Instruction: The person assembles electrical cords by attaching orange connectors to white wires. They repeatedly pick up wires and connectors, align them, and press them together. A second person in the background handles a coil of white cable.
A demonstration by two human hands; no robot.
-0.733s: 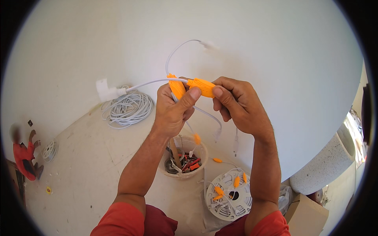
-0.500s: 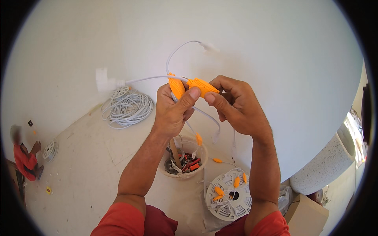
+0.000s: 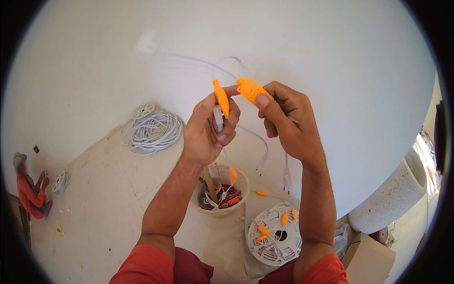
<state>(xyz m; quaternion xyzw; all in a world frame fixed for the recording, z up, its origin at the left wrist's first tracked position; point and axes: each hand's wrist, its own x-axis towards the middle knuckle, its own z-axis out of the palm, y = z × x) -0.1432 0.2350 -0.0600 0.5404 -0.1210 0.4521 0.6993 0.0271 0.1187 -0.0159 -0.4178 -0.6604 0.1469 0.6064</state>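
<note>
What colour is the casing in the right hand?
The casing is orange, clearest in the head view.

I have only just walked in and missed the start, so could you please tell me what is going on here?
The left hand holds an edge-on orange piece and a small white connector. The right hand grips a wider orange piece, with a pale cable running up and left from it. Below sit a bucket of tools and a white reel with more orange pieces on it. Off to the left, another person in red is down low near the wall.
</note>
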